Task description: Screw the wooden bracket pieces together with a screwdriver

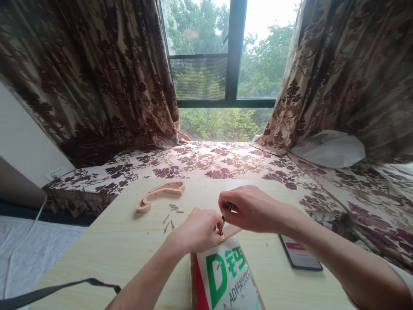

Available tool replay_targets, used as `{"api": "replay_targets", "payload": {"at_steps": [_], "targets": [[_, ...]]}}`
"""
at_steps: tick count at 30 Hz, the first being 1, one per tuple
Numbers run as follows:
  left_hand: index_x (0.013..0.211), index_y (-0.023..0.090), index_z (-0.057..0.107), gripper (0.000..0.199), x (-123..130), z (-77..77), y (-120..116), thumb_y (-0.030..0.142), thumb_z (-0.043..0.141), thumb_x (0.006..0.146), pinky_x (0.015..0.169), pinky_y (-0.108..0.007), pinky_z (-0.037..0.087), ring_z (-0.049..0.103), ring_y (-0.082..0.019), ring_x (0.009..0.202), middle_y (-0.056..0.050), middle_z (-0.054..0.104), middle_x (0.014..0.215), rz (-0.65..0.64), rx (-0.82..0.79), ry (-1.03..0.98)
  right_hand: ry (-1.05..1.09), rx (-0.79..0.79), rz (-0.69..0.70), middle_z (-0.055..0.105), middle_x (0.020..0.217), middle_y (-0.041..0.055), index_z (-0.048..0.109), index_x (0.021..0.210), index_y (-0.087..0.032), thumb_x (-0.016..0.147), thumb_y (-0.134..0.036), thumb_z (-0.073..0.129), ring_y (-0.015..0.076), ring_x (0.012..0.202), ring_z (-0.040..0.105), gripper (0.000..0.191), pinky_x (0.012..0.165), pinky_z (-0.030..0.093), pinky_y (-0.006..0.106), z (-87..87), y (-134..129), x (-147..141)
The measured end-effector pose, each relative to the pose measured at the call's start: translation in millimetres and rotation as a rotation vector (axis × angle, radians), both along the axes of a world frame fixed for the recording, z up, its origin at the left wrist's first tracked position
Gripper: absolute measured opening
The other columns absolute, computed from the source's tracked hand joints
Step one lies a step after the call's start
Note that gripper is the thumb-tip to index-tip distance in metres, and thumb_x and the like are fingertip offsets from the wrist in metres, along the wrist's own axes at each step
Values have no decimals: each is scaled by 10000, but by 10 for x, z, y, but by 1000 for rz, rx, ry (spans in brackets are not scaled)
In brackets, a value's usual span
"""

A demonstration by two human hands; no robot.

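Note:
My right hand (248,207) is closed around the dark handle of a screwdriver (229,206), whose shaft slants down toward my left fingertips. The fingers of my left hand (203,228) are bent and pressed against a pale wooden piece (232,231) at the screwdriver's tip. That piece rests at the far end of a white, red and green carton (226,275) with large printing. Whether a screw sits under the tip is hard to see. Left of my hands lie several loose screws (172,224) and a curved tan wooden part (158,191) with small holes.
Everything stands on a light wood-grain table (129,258). A phone (300,253) with a lit screen lies under my right forearm. A dark strap (80,283) crosses the lower left. Beyond are a flowered window seat (206,159), patterned curtains (129,77) and a white bag (331,148).

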State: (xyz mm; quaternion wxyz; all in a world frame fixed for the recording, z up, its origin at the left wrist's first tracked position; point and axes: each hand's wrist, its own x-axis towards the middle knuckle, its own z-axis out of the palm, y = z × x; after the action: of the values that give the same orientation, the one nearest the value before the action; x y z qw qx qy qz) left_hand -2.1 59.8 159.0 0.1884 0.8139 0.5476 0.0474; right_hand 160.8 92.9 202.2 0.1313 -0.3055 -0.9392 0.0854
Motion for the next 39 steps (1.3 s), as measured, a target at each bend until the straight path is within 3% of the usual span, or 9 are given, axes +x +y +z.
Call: {"api": "replay_targets", "payload": {"at_steps": [6,11,31,39], "targets": [[692,210,618,139,2,-34,-18,276,520,766,574,-249,349,572,-155,635,-9,670,728,24,10,4,-78,15,61,633,671,18,599,766,-187,779,-133,479,99,565,435,132,520,264,231,87,12,30],[663,206,596,200,25,-24,-30,340,501,778,535,-255,309,520,-144,566,-5,633,644,23,36,12,-92,-2,84,652,700,30,597,779,-183,805,-157,469,103,578,453,133,527,275,233,112,6,31],[568,170,571,324,67,-131,-21,369,456,797,514,-242,279,484,-122,539,-12,581,567,113,21,-23,-214,-49,140,659,751,38,565,755,-189,822,-189,423,119,618,494,157,551,306,231,227,-39,-28],[574,171,530,298,46,-208,8,337,449,807,507,-234,250,480,-107,553,2,574,587,79,68,-45,-275,-118,156,700,886,51,630,867,-205,780,-168,450,161,762,596,203,622,369,246,293,1,-81]]}}
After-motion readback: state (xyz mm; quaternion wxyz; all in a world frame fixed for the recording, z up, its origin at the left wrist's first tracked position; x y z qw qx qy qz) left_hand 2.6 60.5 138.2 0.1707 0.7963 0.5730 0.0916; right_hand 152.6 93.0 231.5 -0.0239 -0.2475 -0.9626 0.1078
